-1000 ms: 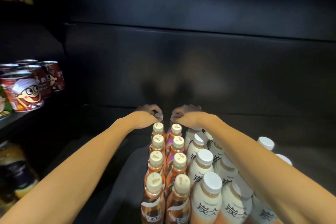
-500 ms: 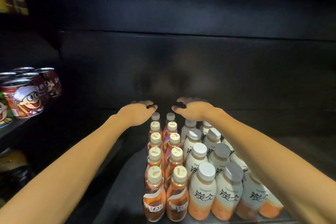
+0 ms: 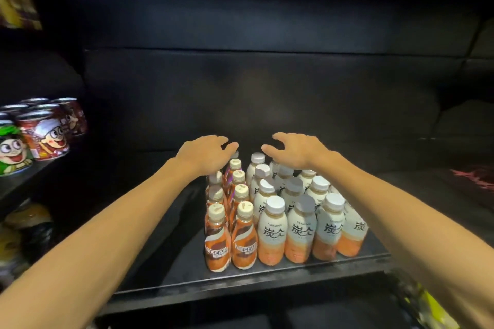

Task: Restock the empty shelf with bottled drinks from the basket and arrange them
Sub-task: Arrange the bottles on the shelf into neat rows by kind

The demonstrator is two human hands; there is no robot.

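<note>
We have lifted both hands off the caps at the back of the rows. Our left hand point(image 3: 205, 153) and right hand point(image 3: 296, 151) now hover just above the rearmost bottles, fingers spread loosely, holding nothing. The brown coffee bottles point(image 3: 230, 232) and white tea bottles point(image 3: 299, 230) stand upright in close rows on the dark shelf point(image 3: 240, 282). These rows look settled; the basket is out of view.

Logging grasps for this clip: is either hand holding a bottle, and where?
Nothing is held. Left hand and right hand hover open above the rear bottles.
</note>
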